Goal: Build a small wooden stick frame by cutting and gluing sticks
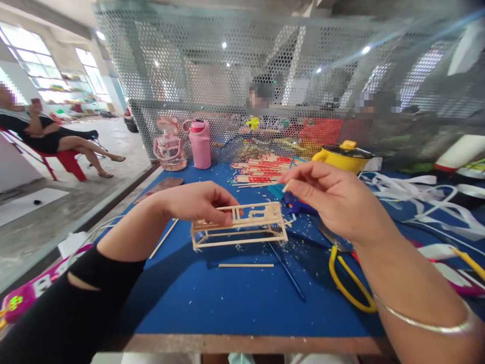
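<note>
My left hand [204, 202] grips a small box-shaped frame of thin wooden sticks [259, 221] by its top, thumb in front and fingers behind. The frame is level, just over the blue table surface [170, 298]. To the right of it, my raised right hand [333, 199] pinches a short, pale piece of wooden stick [286, 186] between thumb and fingertips, apart from the frame. A loose wooden stick [246, 265] lies in front of the frame, beside a thin dark-blue rod-like tool [291, 278]. Another stick [162, 240] rests near my left wrist.
Behind are a heap of sticks with red bands [257, 169], a pink bottle [200, 144], a clear pink bottle [170, 149], a phone [159, 188] and a yellow pot [343, 157]. Yellow-handled cutters [333, 268] and white strips [409, 189] lie right. A perforated metal screen [212, 65] stands beyond.
</note>
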The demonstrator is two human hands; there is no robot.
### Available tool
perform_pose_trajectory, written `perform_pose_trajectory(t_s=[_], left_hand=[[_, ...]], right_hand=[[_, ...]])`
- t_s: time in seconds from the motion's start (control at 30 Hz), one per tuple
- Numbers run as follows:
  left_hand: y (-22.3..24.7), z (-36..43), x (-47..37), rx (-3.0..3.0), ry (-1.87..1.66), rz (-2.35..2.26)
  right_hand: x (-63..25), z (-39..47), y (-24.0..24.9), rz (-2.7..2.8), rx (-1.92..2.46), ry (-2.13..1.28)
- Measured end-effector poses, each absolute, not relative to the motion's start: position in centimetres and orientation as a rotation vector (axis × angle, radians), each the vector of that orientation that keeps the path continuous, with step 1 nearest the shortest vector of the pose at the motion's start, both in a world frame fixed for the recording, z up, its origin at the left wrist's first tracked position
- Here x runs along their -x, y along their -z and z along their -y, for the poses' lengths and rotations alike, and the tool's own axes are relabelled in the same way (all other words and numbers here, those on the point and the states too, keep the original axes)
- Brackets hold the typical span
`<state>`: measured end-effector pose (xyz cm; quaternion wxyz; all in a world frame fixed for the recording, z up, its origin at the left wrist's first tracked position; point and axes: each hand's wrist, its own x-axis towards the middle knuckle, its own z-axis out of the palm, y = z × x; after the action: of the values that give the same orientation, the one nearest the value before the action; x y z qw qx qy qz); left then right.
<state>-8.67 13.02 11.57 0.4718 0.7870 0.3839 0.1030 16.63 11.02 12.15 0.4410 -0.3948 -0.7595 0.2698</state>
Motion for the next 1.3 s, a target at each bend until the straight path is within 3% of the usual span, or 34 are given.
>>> perform_pose_trajectory(t_s=[0.27, 0.6, 0.77, 1.3], left_hand=[[-10.6, -13.4, 8.7, -1.809, -0.325, -0.872], [-10.3, -13.6, 7.6, -1.858, -0.277, -0.94], [-10.3, -13.7, 7.6, -1.867, -0.255, -0.912], [-10.2, -13.6, 7.2, -1.845, -0.261, -0.927]], right_hand=[[-15.4, -11.7, -10.0, 1.794, 0.976, -0.733], [-13.8, -13.3, -11.8, 2.23, 1.188, -0.728], [-13.5, -13.9, -11.1, 2.228, 1.219, -0.837], [-14.2, -13.9, -10.1, 2.213, 1.242, -0.753]])
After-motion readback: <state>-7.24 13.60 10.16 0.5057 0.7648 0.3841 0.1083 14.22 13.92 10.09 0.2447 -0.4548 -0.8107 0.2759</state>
